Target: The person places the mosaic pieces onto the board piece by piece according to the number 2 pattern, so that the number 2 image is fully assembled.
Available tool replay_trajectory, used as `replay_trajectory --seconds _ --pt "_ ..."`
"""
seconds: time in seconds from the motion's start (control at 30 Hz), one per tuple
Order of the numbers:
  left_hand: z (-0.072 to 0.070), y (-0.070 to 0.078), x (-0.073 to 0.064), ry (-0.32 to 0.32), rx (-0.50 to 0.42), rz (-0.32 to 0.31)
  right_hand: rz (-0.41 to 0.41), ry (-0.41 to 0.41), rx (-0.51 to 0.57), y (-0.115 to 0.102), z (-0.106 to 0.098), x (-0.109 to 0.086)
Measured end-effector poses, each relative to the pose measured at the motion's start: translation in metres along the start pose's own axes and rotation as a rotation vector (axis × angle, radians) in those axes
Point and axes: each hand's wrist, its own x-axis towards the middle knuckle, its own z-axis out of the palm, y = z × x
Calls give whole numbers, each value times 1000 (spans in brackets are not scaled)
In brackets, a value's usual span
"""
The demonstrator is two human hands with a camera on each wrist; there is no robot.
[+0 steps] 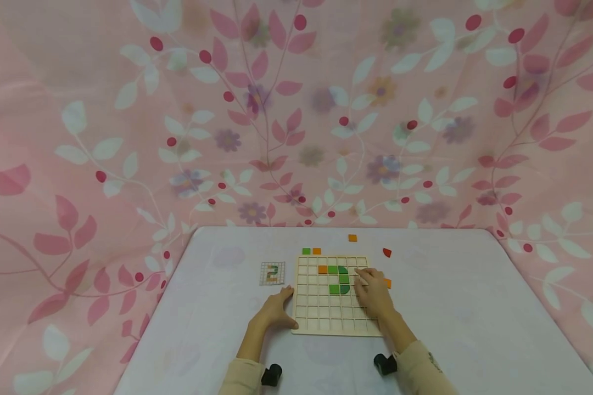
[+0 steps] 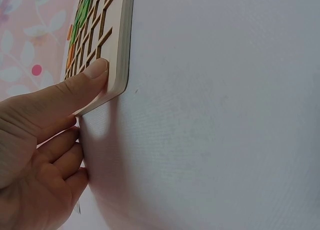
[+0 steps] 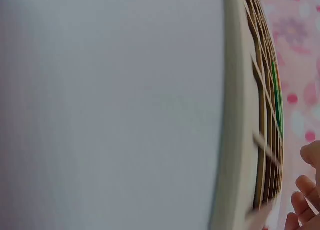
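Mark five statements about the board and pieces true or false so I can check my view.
1. The pattern card lies to the left of the gridded board. True.
2. The left hand is clear of the gridded board. False: its thumb rests on the board's rim.
3. In the head view, the right hand overlaps the right side of the grid. True.
4. The red piece sits inside the grid. False: it lies on the table, off the board.
5. An orange square begins the top row of placed pieces at its left end. True.
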Motion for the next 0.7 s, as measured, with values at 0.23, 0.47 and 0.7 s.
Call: replay_trajectory --seconds 0.23,0.47,0.7 --pt "0 0 0 -1 7 3 193 80 1 49 -28 11" --pt "0 -1 1 2 10 9 348 -59 -44 81 -43 24" --pt "0 -1 1 4 0 8 228 -280 -209 82 -44 47"
